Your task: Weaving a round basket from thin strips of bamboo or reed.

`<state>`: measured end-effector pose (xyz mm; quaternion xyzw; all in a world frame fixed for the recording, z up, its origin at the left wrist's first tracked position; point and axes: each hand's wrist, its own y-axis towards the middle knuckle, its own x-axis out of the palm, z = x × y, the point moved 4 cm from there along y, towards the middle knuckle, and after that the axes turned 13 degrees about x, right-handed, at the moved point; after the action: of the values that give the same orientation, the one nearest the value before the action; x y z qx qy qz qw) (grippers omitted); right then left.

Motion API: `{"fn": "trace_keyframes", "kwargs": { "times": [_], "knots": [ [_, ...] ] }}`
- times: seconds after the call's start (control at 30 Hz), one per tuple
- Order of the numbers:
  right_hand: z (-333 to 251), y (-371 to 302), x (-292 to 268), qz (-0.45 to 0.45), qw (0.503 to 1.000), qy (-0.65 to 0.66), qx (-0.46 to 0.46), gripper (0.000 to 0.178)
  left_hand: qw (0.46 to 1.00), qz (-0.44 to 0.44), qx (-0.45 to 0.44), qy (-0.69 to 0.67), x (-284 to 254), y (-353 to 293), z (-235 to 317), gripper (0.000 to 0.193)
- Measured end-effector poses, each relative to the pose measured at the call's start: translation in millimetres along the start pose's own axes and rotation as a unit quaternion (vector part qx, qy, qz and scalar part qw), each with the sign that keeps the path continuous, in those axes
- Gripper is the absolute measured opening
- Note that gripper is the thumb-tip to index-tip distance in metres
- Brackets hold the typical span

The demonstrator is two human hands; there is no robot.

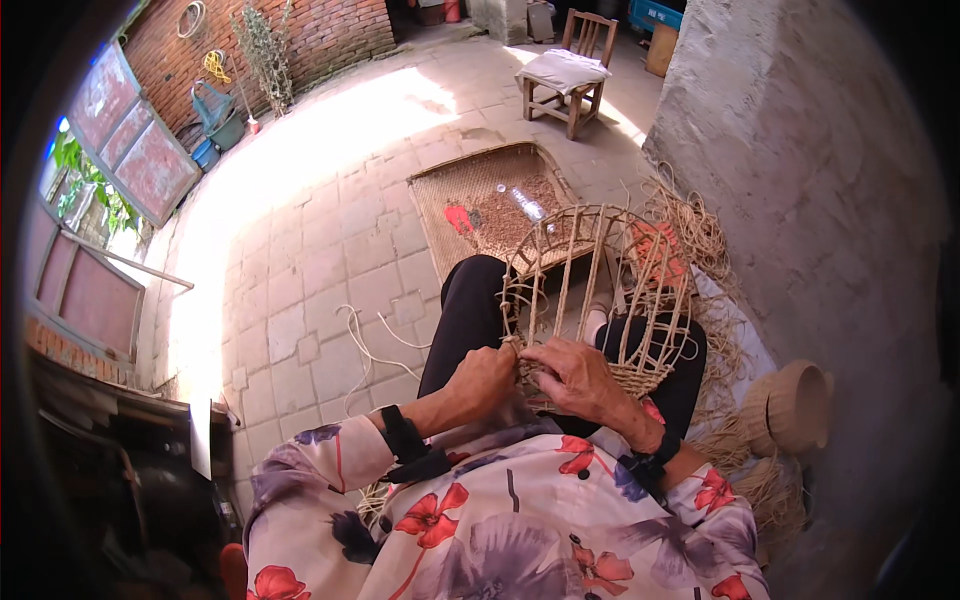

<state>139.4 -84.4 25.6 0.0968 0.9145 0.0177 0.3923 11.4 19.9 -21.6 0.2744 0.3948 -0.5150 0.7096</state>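
A sunlit courtyard paved with square stone slabs [330, 250] spreads out, with a red brick wall [330, 30] at eleven o'clock and a rough grey plastered wall [790, 160] at two o'clock. A wooden chair [570, 75] with a pale cushion stands at twelve o'clock. Below it, a flat woven tray [480, 205] lies on the floor, carrying brown grain, a red scoop-like object and a clear plastic bottle. Loose pale strands [365, 345] trail on the slabs at nine o'clock.

At centre, a half-woven basket frame [600, 290] of upright straw ribs rests on the person's black-trousered knees. The left hand [485, 380] is closed around the frame's lower rim at its left edge. The right hand [575, 375] lies just beside it, fingers curled and pinching the woven band at the base. A heap of raw straw [700, 230] sits at two o'clock, and a finished straw basket [795, 405] at four o'clock.
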Motion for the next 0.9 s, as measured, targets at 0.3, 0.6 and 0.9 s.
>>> {"fn": "trace_keyframes", "kwargs": {
  "times": [0.3,0.6,0.9],
  "knots": [
    [2.3,2.1,6.6,0.001,1.0,0.006,-0.007,0.031,0.969,0.172,0.16,-0.078,-17.8,-11.3,-27.9,0.021],
    [-5.8,12.9,4.3,-0.007,0.996,0.065,0.054,0.021,0.927,-0.024,0.021,-0.374,-84.6,-14.8,-30.4,0.028],
    [16.3,18.7,0.7,0.114,0.987,0.009,0.11,0.011,0.925,0.135,-0.03,-0.354,-73.8,-13.4,-45.9,0.023]
  ]
}}
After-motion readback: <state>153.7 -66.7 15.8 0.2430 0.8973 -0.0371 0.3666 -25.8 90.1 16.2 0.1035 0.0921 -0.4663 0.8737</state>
